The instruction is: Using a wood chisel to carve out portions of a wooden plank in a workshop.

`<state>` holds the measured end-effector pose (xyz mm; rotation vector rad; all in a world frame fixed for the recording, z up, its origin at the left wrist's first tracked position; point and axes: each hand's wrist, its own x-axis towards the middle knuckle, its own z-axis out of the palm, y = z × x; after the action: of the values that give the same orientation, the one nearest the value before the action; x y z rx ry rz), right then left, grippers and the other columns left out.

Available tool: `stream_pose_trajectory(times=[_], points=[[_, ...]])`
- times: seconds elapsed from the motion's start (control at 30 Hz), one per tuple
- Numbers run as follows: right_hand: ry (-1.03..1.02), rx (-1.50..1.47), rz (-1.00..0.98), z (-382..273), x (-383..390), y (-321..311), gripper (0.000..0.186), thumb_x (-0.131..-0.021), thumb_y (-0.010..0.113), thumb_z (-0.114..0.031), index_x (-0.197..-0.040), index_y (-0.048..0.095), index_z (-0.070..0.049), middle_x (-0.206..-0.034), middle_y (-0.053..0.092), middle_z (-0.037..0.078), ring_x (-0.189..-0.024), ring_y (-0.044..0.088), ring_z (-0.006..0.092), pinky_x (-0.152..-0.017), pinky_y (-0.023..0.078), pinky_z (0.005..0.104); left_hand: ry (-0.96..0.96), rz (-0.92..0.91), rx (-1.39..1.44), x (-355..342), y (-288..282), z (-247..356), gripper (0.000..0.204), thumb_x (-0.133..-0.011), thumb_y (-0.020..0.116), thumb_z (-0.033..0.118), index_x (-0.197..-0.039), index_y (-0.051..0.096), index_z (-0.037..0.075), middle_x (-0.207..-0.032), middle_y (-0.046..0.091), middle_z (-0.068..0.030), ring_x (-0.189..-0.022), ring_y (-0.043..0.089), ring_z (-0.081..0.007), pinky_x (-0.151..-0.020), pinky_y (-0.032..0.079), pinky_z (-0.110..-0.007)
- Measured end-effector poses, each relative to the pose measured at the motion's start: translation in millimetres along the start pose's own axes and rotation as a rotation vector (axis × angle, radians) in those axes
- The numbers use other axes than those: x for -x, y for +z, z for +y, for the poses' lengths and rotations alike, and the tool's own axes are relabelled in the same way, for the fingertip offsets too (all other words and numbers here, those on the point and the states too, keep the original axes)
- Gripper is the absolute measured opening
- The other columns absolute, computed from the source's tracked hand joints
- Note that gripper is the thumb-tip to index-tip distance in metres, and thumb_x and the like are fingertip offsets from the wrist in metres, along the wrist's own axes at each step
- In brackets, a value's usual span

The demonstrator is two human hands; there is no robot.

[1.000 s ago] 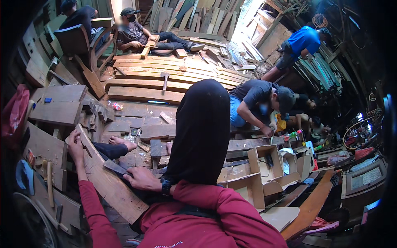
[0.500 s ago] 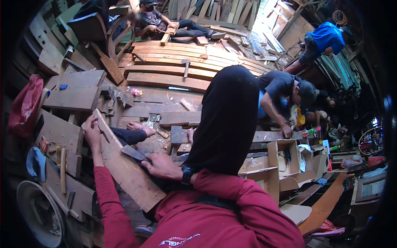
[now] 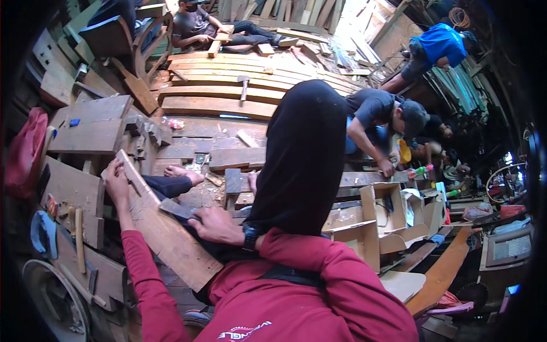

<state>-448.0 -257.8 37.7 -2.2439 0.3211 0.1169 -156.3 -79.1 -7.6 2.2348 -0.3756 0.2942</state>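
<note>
A long brown wooden board point(image 3: 176, 245) slants across my lap, its near end against my red shirt. Around its far end my left hand point(image 3: 116, 181) is closed, fingers on the edge. My right hand point(image 3: 216, 226) grips a flat grey metal blade point(image 3: 175, 208), which lies across the board's right edge near its middle. The palm hides the blade's rear part, so I cannot tell its exact kind. My raised knee in black trousers stands just beyond my right hand.
A hammer-like tool point(image 3: 243, 86) lies on long timber beams point(image 3: 216, 106) ahead. Cardboard boxes point(image 3: 373, 212) stand right, near a co-worker in a dark cap point(image 3: 415, 117). At left are a wooden-handled tool point(image 3: 80, 239), plank offcuts point(image 3: 91, 125) and a round basin point(image 3: 48, 296).
The whole view has shifted a little to the left. Both hands keep their grips, and the blade stays on the board's edge.
</note>
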Motion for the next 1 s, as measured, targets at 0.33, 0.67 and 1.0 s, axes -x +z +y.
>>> stream_pose_trajectory(times=[0.33, 0.67, 1.0], points=[[-0.001, -0.020, -0.047, -3, 1, -5, 0.038, -0.093, 0.056, -0.035, -0.105, 0.071, -0.003, -0.085, 0.068, 0.026, -0.081, 0.067, 0.0421, -0.076, 0.053, 0.0520, 0.053, 0.020, -0.011, 0, -1, -2, 0.020, -0.092, 0.058, 0.005, -0.109, 0.069, 0.005, -0.122, 0.067, -0.0103, -0.105, 0.067, -0.0247, -0.089, 0.053, -0.034], [-0.049, -0.032, -0.016, -6, -3, -5, 0.037, -0.093, 0.056, -0.034, -0.100, 0.071, -0.001, -0.083, 0.068, 0.026, -0.079, 0.066, 0.0427, -0.074, 0.053, 0.0530, 0.040, 0.008, 0.016, -1, 2, -8, 0.020, -0.093, 0.058, 0.005, -0.110, 0.068, 0.004, -0.126, 0.066, -0.0093, -0.108, 0.066, -0.0246, -0.091, 0.052, -0.034], [-0.042, -0.024, 0.018, -9, -7, 0, 0.035, -0.093, 0.056, -0.033, -0.093, 0.070, -0.001, -0.080, 0.067, 0.024, -0.076, 0.066, 0.0434, -0.073, 0.052, 0.0538, 0.023, 0.012, -0.025, -1, 0, -4, 0.020, -0.093, 0.057, 0.004, -0.110, 0.068, 0.005, -0.125, 0.066, -0.0090, -0.106, 0.067, -0.0239, -0.091, 0.053, -0.033]])
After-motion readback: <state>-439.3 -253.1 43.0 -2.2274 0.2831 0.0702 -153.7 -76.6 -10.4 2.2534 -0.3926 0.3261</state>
